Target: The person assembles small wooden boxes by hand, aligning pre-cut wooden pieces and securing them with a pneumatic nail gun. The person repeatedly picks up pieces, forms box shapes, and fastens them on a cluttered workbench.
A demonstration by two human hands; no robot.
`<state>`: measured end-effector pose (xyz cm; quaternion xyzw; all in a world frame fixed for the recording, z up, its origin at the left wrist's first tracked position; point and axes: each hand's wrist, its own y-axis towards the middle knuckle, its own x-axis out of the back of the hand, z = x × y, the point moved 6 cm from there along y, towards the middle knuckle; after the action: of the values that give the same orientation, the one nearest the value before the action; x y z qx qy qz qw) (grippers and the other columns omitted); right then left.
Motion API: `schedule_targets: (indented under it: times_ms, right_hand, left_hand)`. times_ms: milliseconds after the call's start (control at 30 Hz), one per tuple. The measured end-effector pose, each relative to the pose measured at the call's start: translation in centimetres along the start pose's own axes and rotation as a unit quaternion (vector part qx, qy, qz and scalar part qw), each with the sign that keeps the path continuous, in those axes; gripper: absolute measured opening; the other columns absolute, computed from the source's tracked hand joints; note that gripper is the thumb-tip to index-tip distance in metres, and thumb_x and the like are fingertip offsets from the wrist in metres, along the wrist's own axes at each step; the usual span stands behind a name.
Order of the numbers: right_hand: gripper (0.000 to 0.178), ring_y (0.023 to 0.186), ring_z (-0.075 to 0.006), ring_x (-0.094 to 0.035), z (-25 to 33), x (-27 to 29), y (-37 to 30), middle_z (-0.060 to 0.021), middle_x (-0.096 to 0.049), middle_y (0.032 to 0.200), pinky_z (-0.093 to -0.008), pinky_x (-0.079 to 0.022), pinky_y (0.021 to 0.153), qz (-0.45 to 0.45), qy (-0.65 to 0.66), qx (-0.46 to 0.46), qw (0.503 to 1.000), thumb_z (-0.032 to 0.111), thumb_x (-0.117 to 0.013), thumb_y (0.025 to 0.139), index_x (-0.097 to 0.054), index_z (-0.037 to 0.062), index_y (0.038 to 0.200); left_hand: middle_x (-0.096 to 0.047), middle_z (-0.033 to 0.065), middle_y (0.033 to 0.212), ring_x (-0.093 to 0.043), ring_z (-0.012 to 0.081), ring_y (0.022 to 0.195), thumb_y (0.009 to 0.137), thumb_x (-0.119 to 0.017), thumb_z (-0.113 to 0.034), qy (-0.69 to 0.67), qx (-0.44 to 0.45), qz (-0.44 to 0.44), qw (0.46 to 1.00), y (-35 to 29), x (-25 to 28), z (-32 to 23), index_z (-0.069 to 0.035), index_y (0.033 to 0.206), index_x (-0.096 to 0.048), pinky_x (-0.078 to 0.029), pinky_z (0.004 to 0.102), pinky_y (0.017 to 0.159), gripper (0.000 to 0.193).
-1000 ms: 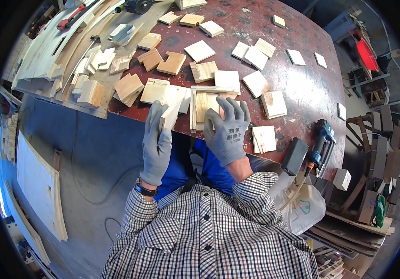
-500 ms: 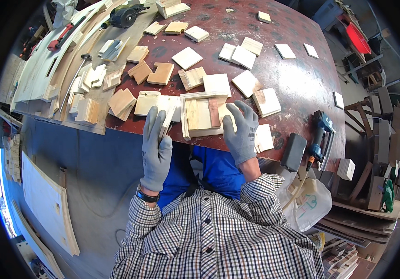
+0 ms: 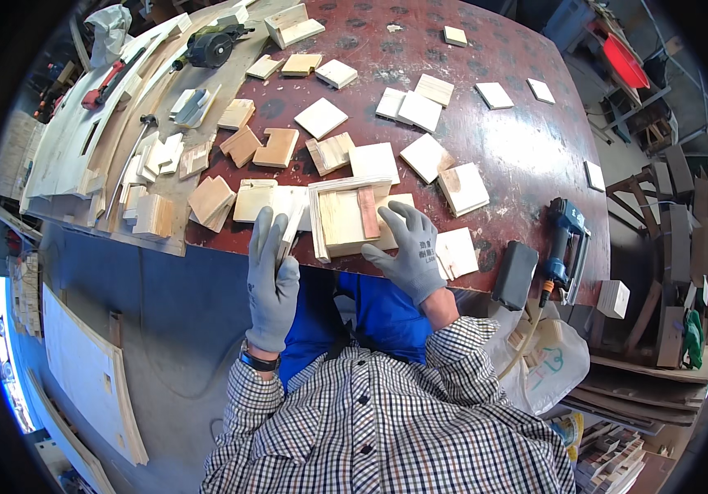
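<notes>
My left hand (image 3: 273,284), in a grey glove, is closed on a thin wooden board (image 3: 291,222) tipped on edge between fingers and thumb at the table's near edge. Just right of it lies a pale wooden frame (image 3: 318,221) with raised rims at its left and far sides. A flat wood piece (image 3: 344,216) and a narrow reddish strip (image 3: 368,212) lie inside the frame. My right hand (image 3: 413,253), also gloved, has its fingers spread and curved by the frame's right end; whether the fingertips touch the wood I cannot tell.
Several loose wood blocks (image 3: 321,118) cover the dark red table (image 3: 518,189). A blue nail gun (image 3: 565,239) with a hose and a dark grey case (image 3: 516,275) lie at the right. At the back left are a circular saw (image 3: 212,48), a hammer (image 3: 149,121) and long boards.
My right hand has shifted slightly left and down, its thumb now farther out to the left. The left hand keeps the board. The whole view has shifted a little.
</notes>
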<state>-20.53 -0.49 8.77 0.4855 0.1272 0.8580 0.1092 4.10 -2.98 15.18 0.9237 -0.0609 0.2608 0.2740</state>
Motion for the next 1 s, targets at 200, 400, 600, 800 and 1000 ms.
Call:
schedule_targets:
  times_ms: [200, 400, 600, 800, 1000]
  right_hand:
    - [0.068, 0.135, -0.0383, -0.049, 0.5, 0.1, 0.7, -0.0140, -0.055, 0.144, -0.0542, -0.037, 0.115, 0.001, 0.013, -0.003, 1.000, 0.040, -0.085, 0.084, -0.059, 0.0128, 0.141]
    - [0.068, 0.134, -0.0379, -0.049, 0.2, 0.1, 0.6, -0.0138, -0.055, 0.144, -0.0542, -0.037, 0.114, -0.004, 0.021, 0.000, 1.000, 0.039, -0.085, 0.084, -0.059, 0.0131, 0.141]
    - [0.071, 0.135, -0.0385, -0.049, 0.4, 0.1, 0.7, -0.0146, -0.055, 0.145, -0.0544, -0.036, 0.115, 0.001, 0.028, 0.003, 1.000, 0.043, -0.085, 0.083, -0.058, 0.0124, 0.141]
    - [0.071, 0.133, -0.0398, -0.052, 0.1, 0.9, 0.4, -0.0178, -0.055, 0.145, -0.0529, -0.040, 0.113, 0.012, 0.103, -0.026, 0.994, 0.046, -0.080, 0.089, -0.059, 0.0068, 0.144]
    - [0.046, 0.128, -0.0398, -0.056, -0.8, 1.0, 0.6, -0.0231, -0.060, 0.140, -0.0479, -0.042, 0.111, -0.012, 0.227, -0.042, 0.973, 0.031, -0.057, 0.106, -0.063, 0.0002, 0.140]
  left_hand:
    - [-0.041, 0.0208, 0.167, -0.040, 0.0396, 0.155, 0.114, -0.049, -0.041, 0.056, -0.054, 0.024, 0.997, 1.1, -0.7, -0.6, -0.007, 0.160, -0.048, -0.038, 0.0456, 0.123, 0.058]
    - [-0.041, 0.0198, 0.166, -0.038, 0.0414, 0.154, 0.110, -0.056, -0.038, 0.156, -0.109, 0.076, 0.979, 2.7, -2.9, -2.0, -0.011, 0.161, -0.047, -0.034, 0.0509, 0.125, 0.059]
    - [-0.039, 0.0184, 0.169, -0.036, 0.0410, 0.155, 0.109, -0.057, -0.033, 0.166, -0.118, 0.051, 0.978, 4.2, -3.9, -1.1, -0.013, 0.162, -0.045, -0.034, 0.0514, 0.125, 0.058]
    - [-0.040, 0.0177, 0.168, -0.034, 0.0415, 0.155, 0.098, -0.066, -0.033, 0.227, -0.179, 0.140, 0.947, 5.0, -5.6, -2.1, -0.017, 0.159, -0.051, -0.028, 0.0561, 0.128, 0.065]
    - [-0.046, 0.0136, 0.161, -0.038, 0.0405, 0.152, 0.087, -0.076, -0.026, 0.272, -0.186, 0.194, 0.924, 4.9, -7.4, -1.3, -0.022, 0.158, -0.053, -0.031, 0.0576, 0.128, 0.074]
